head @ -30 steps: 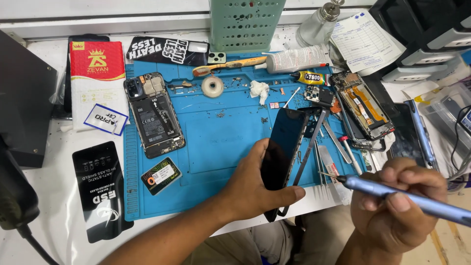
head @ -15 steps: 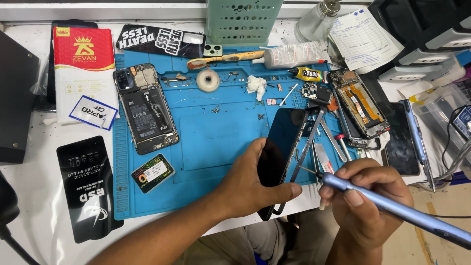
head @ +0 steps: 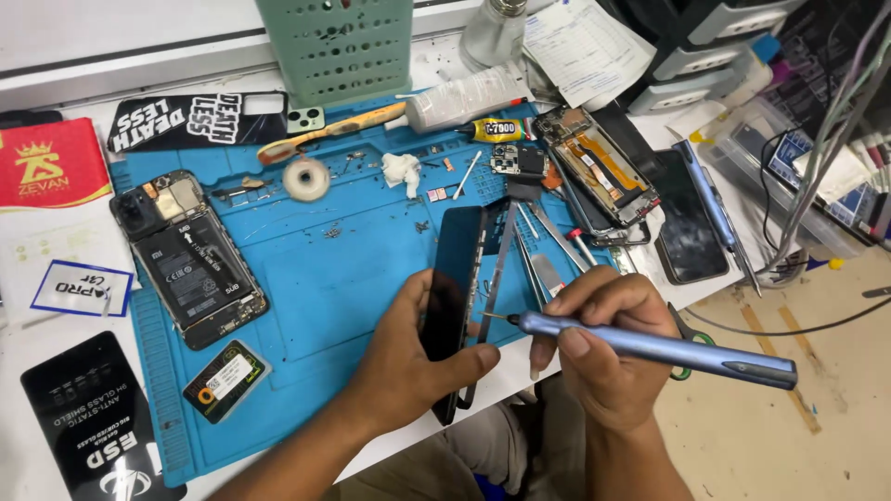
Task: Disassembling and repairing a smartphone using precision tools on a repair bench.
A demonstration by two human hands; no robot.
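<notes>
The left hand grips a phone on edge (screen dark); the right hand grasps a screwdriver, tip at its side.

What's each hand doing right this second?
Left hand: closed around a dark phone, held on edge.
Right hand: closed on a blue pen-shaped screwdriver, tip at the phone's side.

Your left hand grips a black glossy glass-fronted phone; your right hand holds a matt blue-grey brushed-metal pen-shaped screwdriver. Beneath lies a matt blue rubbery work mat. Bare metal tweezers gleam. Green perforated plastic basket, smooth.
</notes>
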